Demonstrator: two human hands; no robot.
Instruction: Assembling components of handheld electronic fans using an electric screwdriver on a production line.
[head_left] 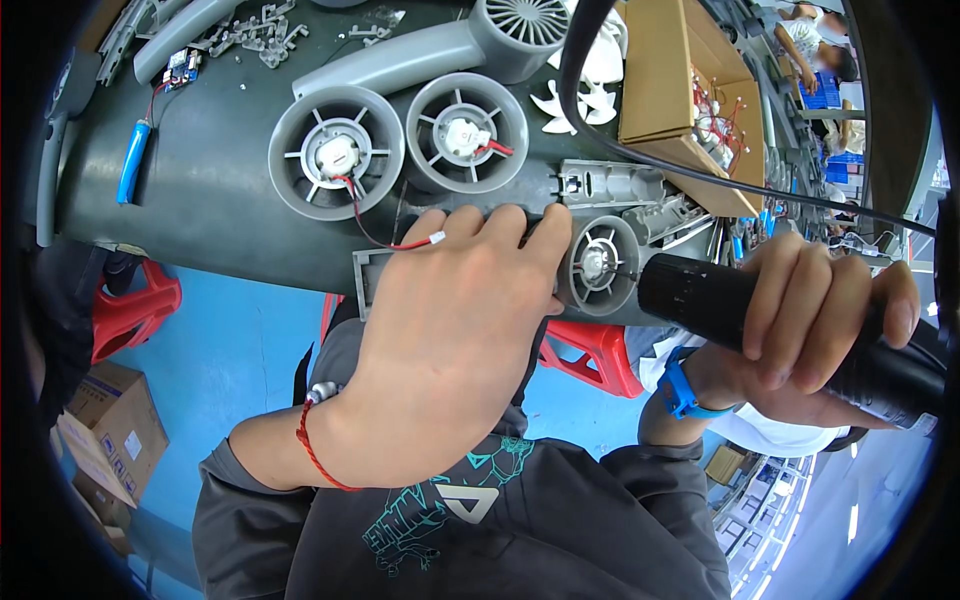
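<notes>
Bench point(210, 190): dark green surface on which two finished grey fan housings point(336, 152) and point(467, 118) are laid well behind the work, with a cardboard box point(665, 75) to the right.
Fan housing point(598, 265): a grey round frame with a motor at its hub, held at the near edge of the bench, just right of the left-hand fingertips.
Left hand point(455, 320): pressed flat over the long grey casing, grip closed down on it, fingertips touching the housing rim.
Right hand point(815, 310): grip wrapped tight round the black power screwdriver point(760, 315), whose nose is pointed at the hub; the bit tip is probably seated, though this cannot be seen clearly.
Risk: the bit could be thrown off the screw if the driver is tilted, and the nearby fingertips struck.
Red wire point(385, 240): a loose lead beside the left hand could be snagged or pinched.
</notes>
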